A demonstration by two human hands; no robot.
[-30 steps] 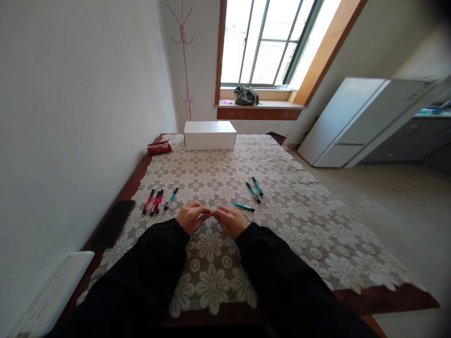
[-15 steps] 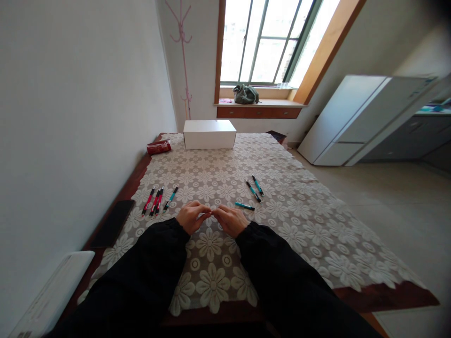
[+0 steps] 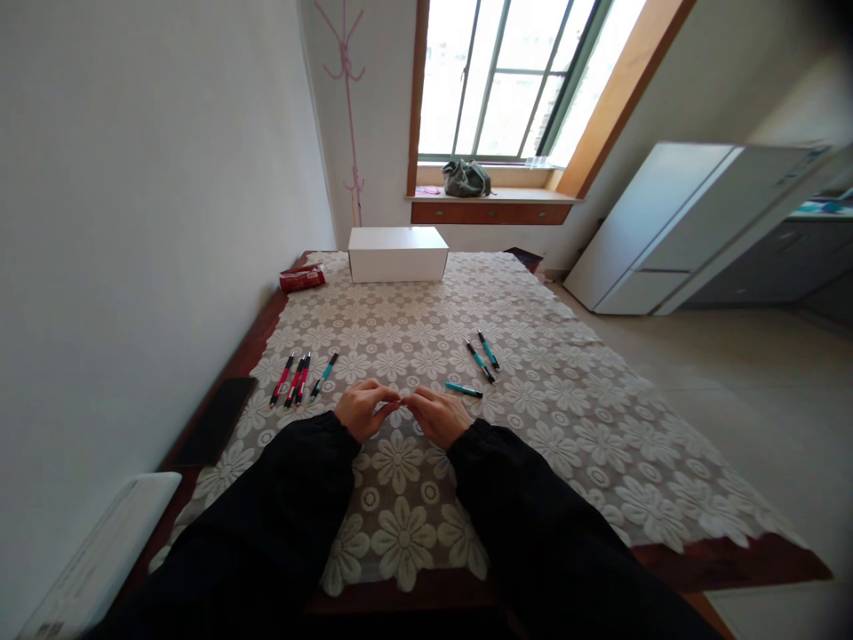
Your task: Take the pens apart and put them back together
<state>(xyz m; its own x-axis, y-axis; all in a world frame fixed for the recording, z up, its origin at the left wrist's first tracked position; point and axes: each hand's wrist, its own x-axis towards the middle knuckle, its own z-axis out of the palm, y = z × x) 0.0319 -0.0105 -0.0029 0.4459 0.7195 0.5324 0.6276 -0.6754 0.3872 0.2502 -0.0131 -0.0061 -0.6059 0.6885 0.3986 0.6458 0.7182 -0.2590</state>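
My left hand and my right hand meet at the fingertips above the tablecloth. Both are closed in a pinch; whatever they hold is too small or hidden to name. Just beyond my right hand lies a teal pen part with one dark end, looking shorter than the whole pens. Farther off on that side are two teal-and-black pens, one beside the other. Left of my left hand lies another teal-and-black pen, next to a group of three red-and-black pens.
A flowered lace tablecloth covers the dark red table. At its far end stand a white box and a red packet. Along the left edge lie a black phone-like slab and a white device, close to the wall.
The view has shifted very slightly. My hands keep the same pinch at the same place, and the pens have not moved.
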